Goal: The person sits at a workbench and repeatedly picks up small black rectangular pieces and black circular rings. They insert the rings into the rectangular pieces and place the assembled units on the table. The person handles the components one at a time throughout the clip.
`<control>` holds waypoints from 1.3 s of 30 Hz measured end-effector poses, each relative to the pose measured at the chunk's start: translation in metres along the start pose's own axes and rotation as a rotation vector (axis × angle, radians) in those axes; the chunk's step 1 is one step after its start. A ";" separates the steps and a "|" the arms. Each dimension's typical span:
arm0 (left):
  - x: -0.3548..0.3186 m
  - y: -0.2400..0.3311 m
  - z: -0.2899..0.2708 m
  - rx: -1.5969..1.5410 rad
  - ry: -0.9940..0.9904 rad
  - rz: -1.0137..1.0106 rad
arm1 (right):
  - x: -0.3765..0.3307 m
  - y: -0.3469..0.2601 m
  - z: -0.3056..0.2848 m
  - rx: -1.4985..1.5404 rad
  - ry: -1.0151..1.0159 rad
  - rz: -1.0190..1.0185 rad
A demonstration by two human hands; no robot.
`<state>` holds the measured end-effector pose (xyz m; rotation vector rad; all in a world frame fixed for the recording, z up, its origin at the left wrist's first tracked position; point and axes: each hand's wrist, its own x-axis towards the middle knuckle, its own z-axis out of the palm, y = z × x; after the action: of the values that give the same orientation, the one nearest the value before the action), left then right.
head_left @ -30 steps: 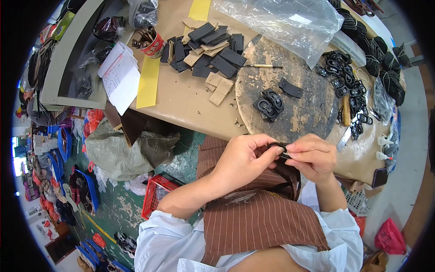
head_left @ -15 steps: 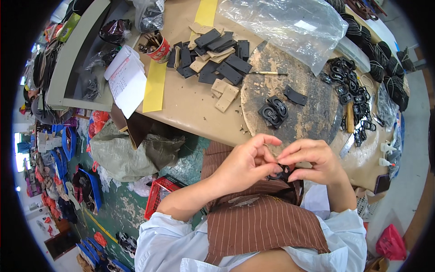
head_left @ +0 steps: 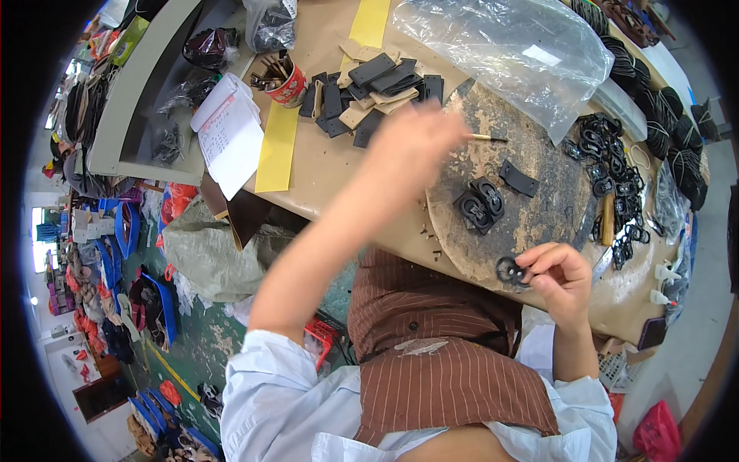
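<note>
My right hand is closed, its thumb and fingers pinching a black round buckle over the near edge of a worn round board. My left hand, blurred by motion, reaches over the near right side of a pile of small leather pieces, black and beige. Its fingers are too smeared to show whether they grip anything. A thin stick-like tool juts out beside them. On the board lie a pair of black oval-ringed buckles and a black leather tab with holes.
More black buckles are heaped on the right beside a wooden handle. Clear plastic sheeting covers the far side. A red cup of tools and white papers stand left, near yellow tape.
My left hand has left the buckle and swung up and away to the leather pile. My right hand now holds the buckle alone, slightly farther right.
</note>
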<state>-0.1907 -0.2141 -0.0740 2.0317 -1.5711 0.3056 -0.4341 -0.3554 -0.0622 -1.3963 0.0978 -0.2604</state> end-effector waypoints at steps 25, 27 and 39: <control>-0.036 0.118 -0.034 -1.412 -0.126 -0.734 | 0.019 -0.010 0.010 -0.048 -0.077 -0.449; -0.037 0.119 -0.036 -1.387 -0.149 -0.733 | 0.018 -0.012 0.013 -0.006 -0.067 -0.423; -0.049 0.135 -0.026 -1.385 -0.155 -0.849 | 0.016 0.004 0.017 -0.080 0.048 -0.119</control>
<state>-0.3284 -0.1827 -0.0387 1.3083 -0.4603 -0.9955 -0.4144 -0.3421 -0.0614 -1.4778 0.0658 -0.3922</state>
